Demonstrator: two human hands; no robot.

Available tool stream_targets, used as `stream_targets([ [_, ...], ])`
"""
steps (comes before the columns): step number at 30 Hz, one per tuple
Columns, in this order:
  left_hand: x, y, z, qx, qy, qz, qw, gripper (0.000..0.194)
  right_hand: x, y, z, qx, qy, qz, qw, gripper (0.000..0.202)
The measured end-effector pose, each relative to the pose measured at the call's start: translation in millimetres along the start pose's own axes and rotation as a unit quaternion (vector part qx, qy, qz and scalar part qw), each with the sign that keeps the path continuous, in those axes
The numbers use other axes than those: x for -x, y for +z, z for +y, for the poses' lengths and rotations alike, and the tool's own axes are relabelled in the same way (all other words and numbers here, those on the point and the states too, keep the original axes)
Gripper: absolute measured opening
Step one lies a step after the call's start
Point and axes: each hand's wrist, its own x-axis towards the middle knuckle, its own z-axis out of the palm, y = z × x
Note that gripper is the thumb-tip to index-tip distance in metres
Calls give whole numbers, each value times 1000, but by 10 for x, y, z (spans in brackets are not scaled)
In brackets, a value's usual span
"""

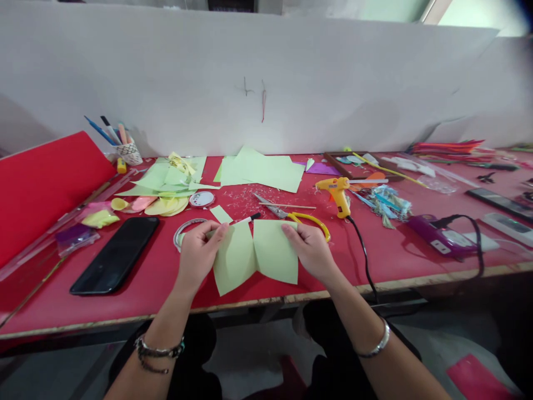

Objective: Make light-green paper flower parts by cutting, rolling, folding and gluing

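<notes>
A pale green sheet of paper (pixel 277 253) is held up over the front edge of the table, with a line down its middle. Whether that line is a fold or a tear I cannot tell. My left hand (pixel 202 250) pinches its upper left corner between thumb and fingers. At the upper right corner, my right hand (pixel 310 247) grips it the same way. Just behind the paper lie scissors (pixel 308 219) with yellow handles, a thin wooden stick (pixel 287 206) and a small green paper strip (pixel 221 214). A roll of tape (pixel 179 233) is partly hidden by my left hand.
On the red table (pixel 391 250) a yellow glue gun (pixel 339 194) stands at right, its black cord running over the front edge. A black phone (pixel 116 255) lies at left. Green paper sheets (pixel 262 169), a pen cup (pixel 129 151) and a purple power strip (pixel 441 236) are around.
</notes>
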Motion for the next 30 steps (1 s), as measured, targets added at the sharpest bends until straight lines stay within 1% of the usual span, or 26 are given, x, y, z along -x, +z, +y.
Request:
stream_targets([
  [3, -2, -14, -14, 8, -14, 19, 1000, 30, -5, -6, 3, -13, 7, 13, 1000, 39],
  [4, -2, -18, -22, 12, -18, 27, 999, 31, -4, -8, -3, -21, -1, 4, 1000, 37],
  [7, -4, -12, -47, 34, -25, 55, 998, 33, 6, -6, -25, -44, -49, -80, 995, 27],
  [8, -6, -2, -52, 51, -30, 67, 996, 31, 9, -3, -28, -47, -55, -103, 992, 26],
  [9, -10, 12, -56, 79, -37, 76, 993, 29, 12, 2, -25, -49, -48, -110, 992, 26],
  [10, -14, 30, -58, 117, -49, 78, 989, 29, 12, 8, -17, -50, -29, -99, 993, 29],
  [11, -17, 51, -60, 161, -65, 70, 982, 32, 11, 14, -5, -50, -6, -75, 996, 32],
  [13, -17, 99, -64, 234, -102, 22, 966, 42, 6, 26, 26, -46, 35, -23, 998, 37],
  [15, -4, 143, -72, 251, -135, -34, 958, 45, -1, 37, 51, -36, 50, 12, 998, 39],
  [16, 8, 160, -76, 241, -147, -48, 958, 44, -4, 41, 59, -30, 51, 22, 998, 39],
  [17, 21, 172, -81, 225, -153, -49, 961, 43, -6, 45, 62, -25, 52, 28, 998, 39],
  [19, 47, 185, -84, 181, -148, -23, 972, 42, -8, 51, 59, -23, 50, 33, 998, 40],
  [22, 72, 185, -72, 109, -109, 25, 988, 42, -8, 55, 43, -30, 49, 34, 998, 40],
  [24, 79, 182, -57, 77, -87, 35, 993, 41, -10, 55, 33, -34, 52, 34, 997, 40],
  [27, 73, 161, -50, 64, -80, 32, 994, 40, -21, 33, 32, -37, 61, 37, 997, 40],
  [30, 26, 82, -96, 88, -99, 55, 990, 40, -45, -36, 63, -61, 89, 72, 992, 39],
])
